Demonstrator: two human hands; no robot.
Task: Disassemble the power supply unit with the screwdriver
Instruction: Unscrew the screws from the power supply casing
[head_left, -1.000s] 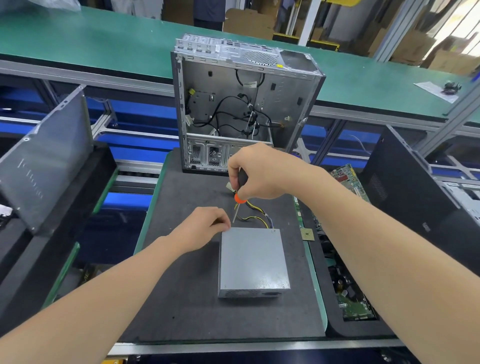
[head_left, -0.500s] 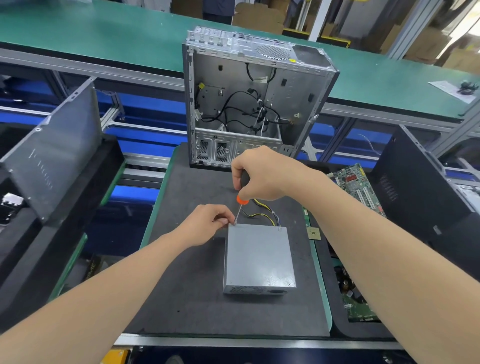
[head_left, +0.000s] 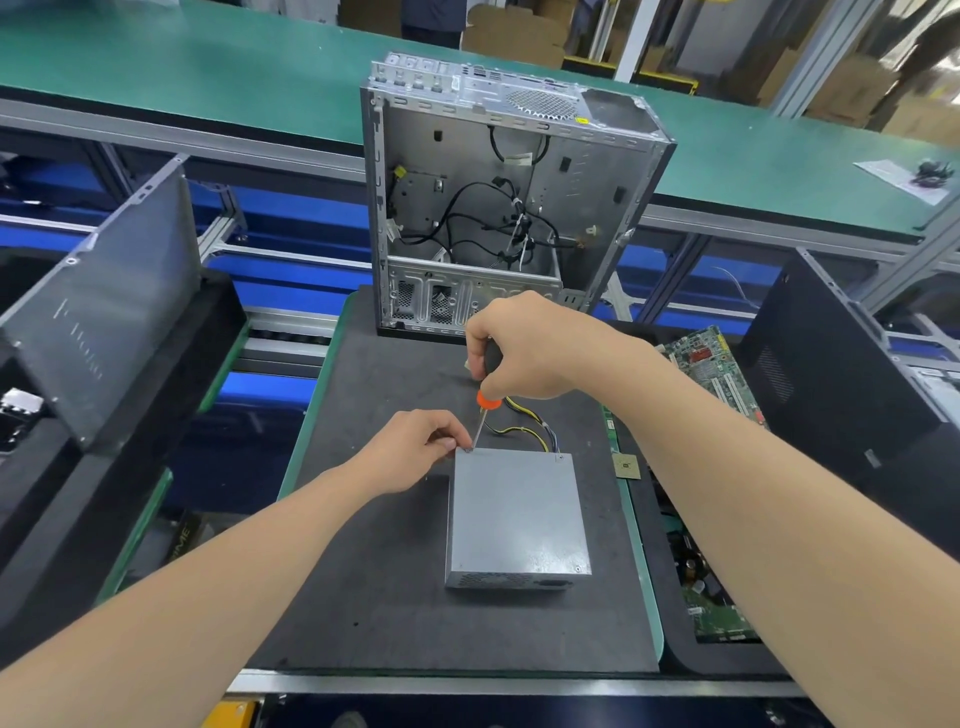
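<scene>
Little moved: R hand (head_left: 524, 348) grips 1 screwdriver (head_left: 488, 400), tip at 1 PSU (head_left: 517, 512) far-left corner; L hand (head_left: 415, 447) curled beside tip, grip unclear.

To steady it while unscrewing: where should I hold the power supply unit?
Probably the long left side wall, from the left: the power supply unit lies flat, wires leave its far end, and the screwdriver occupies the far-left corner.

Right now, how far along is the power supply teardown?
Done: the power supply unit lies out of the computer case, on the mat. In hand: the right hand grips the screwdriver, tip at the far-left corner screw; the left hand touches that corner. Left: the far-right screw still sits in, the unit still closed.
</scene>
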